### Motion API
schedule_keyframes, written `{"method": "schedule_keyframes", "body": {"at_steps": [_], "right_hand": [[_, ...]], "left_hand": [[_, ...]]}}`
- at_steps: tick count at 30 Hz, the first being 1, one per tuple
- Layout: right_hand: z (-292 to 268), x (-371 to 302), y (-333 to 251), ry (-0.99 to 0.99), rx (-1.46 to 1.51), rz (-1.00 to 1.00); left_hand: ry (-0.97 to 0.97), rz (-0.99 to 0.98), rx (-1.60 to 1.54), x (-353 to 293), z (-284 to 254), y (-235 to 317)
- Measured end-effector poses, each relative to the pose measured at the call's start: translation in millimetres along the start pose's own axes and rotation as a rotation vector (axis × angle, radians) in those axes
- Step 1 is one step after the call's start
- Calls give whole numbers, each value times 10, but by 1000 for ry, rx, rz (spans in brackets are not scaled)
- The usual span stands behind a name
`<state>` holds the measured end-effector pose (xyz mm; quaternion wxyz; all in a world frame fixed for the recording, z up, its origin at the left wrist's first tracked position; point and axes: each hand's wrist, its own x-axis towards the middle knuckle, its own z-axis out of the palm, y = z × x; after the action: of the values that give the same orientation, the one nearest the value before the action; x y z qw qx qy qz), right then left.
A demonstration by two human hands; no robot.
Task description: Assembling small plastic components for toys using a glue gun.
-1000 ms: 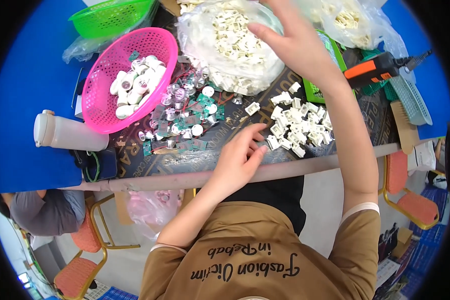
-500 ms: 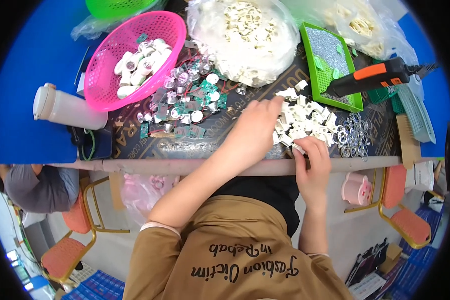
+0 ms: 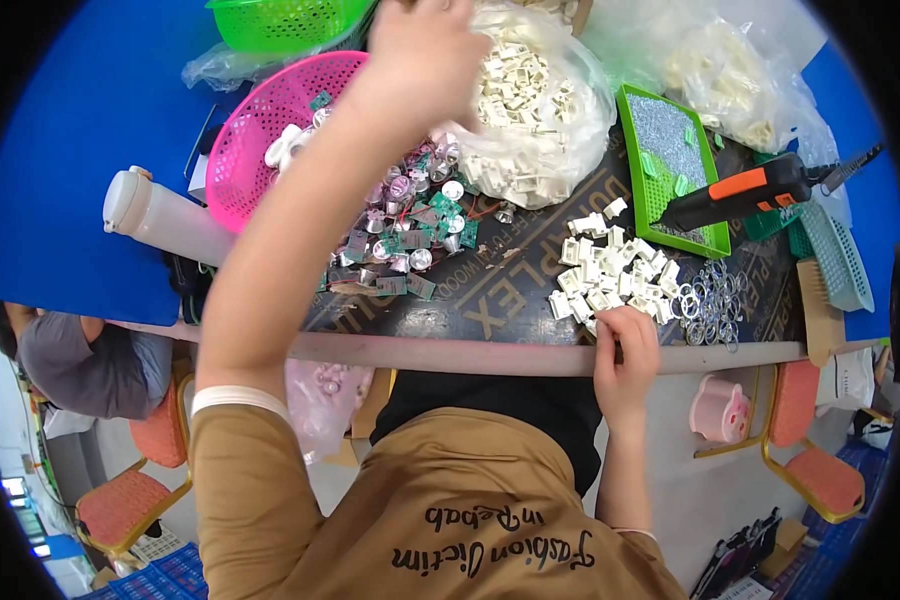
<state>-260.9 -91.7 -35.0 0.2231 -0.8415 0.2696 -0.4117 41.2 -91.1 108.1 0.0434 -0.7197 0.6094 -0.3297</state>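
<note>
My left hand [image 3: 425, 50] is raised far out over the table, above the edge between a pink basket [image 3: 232, 150] of white pieces and a clear bag of white plastic parts [image 3: 545, 110]. I see only its back, so what it holds is hidden. My right hand [image 3: 625, 345] rests at the table's near edge, fingers pinched on a small white plastic part at the rim of a loose pile of white parts [image 3: 610, 265]. A heap of small green circuit boards and silver caps [image 3: 410, 240] lies under my left forearm.
Metal rings [image 3: 715, 300] lie right of the white pile. An orange-and-black hand tool [image 3: 740, 190] rests across a green tray [image 3: 627, 150]. A white bottle [image 3: 160, 215], a green basket [image 3: 280, 20] and teal baskets [image 3: 830, 250] ring the table. Another person [image 3: 80, 360] sits at lower left.
My left hand has lifted from the white pile and swung up and left over the pink basket. My right hand stays at the table's near edge by the pile.
</note>
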Motion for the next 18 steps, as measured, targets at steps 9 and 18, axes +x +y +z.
{"method": "schedule_keyframes", "body": {"at_steps": [9,18], "right_hand": [[146,1434,-398,-2,-45,-432],[345,2482,-62,-274,-16,89]], "left_hand": [[-406,-218,-668,377,265,-649],[-328,-459,-2017,427,-220,-875]]}}
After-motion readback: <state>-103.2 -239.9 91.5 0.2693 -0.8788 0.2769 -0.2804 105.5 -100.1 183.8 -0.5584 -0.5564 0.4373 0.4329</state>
